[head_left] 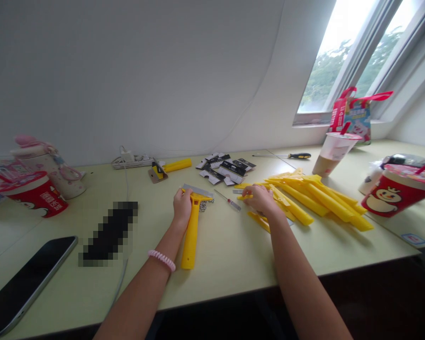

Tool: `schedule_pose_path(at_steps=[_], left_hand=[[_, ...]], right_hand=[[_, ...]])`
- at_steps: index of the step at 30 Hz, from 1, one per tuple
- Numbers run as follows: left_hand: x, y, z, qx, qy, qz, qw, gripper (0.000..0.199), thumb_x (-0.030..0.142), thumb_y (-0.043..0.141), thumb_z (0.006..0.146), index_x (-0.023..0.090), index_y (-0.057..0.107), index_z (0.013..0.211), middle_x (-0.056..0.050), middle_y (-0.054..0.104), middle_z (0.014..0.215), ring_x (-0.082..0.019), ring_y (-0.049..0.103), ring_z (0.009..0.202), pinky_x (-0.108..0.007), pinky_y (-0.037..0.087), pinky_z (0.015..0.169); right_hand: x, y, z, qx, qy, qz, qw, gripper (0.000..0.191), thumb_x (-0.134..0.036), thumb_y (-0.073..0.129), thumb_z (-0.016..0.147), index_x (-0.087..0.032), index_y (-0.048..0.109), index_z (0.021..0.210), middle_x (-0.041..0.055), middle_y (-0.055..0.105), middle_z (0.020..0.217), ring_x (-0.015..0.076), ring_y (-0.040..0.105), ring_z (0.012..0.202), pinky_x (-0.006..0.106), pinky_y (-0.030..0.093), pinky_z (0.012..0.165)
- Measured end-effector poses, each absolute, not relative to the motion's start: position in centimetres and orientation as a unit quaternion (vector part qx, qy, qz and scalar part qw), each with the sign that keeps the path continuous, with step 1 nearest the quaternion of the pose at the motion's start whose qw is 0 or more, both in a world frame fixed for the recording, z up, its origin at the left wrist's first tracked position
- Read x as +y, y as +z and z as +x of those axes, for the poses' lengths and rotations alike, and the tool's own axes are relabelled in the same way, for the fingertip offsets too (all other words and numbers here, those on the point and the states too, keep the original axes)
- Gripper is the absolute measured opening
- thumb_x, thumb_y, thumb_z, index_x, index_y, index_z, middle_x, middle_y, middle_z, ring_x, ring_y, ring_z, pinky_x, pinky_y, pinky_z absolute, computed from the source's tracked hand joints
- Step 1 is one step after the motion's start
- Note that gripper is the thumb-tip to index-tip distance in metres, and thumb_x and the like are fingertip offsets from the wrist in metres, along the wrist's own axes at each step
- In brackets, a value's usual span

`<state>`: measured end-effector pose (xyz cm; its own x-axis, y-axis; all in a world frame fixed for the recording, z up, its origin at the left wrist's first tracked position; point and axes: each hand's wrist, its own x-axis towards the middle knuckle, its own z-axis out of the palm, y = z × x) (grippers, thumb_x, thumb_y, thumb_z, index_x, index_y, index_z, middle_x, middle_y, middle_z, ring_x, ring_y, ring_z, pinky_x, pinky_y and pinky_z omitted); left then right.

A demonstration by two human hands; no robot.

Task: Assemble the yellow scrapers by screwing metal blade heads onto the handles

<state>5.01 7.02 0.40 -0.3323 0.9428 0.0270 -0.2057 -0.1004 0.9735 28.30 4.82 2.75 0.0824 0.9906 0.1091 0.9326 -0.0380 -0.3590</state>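
My left hand (182, 208) grips the head of a yellow plastic scraper (191, 236), whose metal blade (197, 191) points away from me. Small steel parts (202, 205) lie just beyond that hand, beside the blade. My right hand (260, 198) pinches a yellow plastic handle (245, 197) at the near edge of a heap of similar yellow handles (322, 200). Between my hands lies a small screwdriver with a red-and-clear handle (230, 201). The heap hides part of the table under it.
Black-and-white card packets (226, 167), a black-and-yellow screwdriver (290, 156), and a yellow handle (177, 165) lie farther back. A power strip (131, 161), phone (24, 283), pixelated dark object (108, 233), several drink cups, and a flask stand around. The table's front edge runs close to me.
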Motion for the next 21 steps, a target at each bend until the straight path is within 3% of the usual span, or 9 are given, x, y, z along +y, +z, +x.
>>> schedule_pose_path(at_steps=[6,12,18,21], left_hand=[[7.1,0.2,5.0,0.497,0.647,0.362,0.452,0.016,0.029,0.054,0.061,0.016,0.044,0.062,0.002,0.052,0.054,-0.013,0.054,0.048,-0.027,0.045,0.046],[7.0,0.3,5.1,0.495,0.645,0.361,0.458,0.016,0.028,0.055,0.061,0.017,0.043,0.061,0.002,0.051,0.053,-0.013,0.053,0.047,-0.027,0.045,0.046],[6.5,0.9,5.2,0.506,0.638,0.367,0.450,0.014,0.027,0.054,0.062,0.017,0.044,0.062,0.003,0.050,0.052,-0.012,0.052,0.045,-0.024,0.043,0.043],[6.3,1.1,5.3,0.504,0.638,0.369,0.450,0.014,0.027,0.054,0.062,0.017,0.044,0.062,0.003,0.050,0.051,-0.011,0.051,0.045,-0.023,0.042,0.042]], right_hand=[[4.6,3.1,28.3,-0.675,0.080,-0.712,0.176,0.012,-0.019,0.055,0.071,-0.022,0.063,0.079,0.0054,0.063,0.087,0.0238,0.051,0.090,0.039,0.028,0.080],[5.0,3.2,28.2,-0.643,0.044,-0.727,0.236,0.018,-0.023,0.048,0.076,-0.021,0.065,0.078,0.0073,0.064,0.083,0.0220,0.053,0.080,0.035,0.031,0.072],[5.2,3.9,27.7,-0.591,-0.083,-0.644,0.479,0.021,-0.028,0.040,0.083,-0.018,0.059,0.081,0.0064,0.063,0.081,0.0199,0.051,0.079,0.032,0.035,0.072],[5.2,4.1,27.0,-0.508,-0.036,-0.611,0.605,0.026,-0.037,0.042,0.082,-0.017,0.058,0.086,0.0052,0.060,0.074,0.0171,0.052,0.069,0.030,0.038,0.064]])
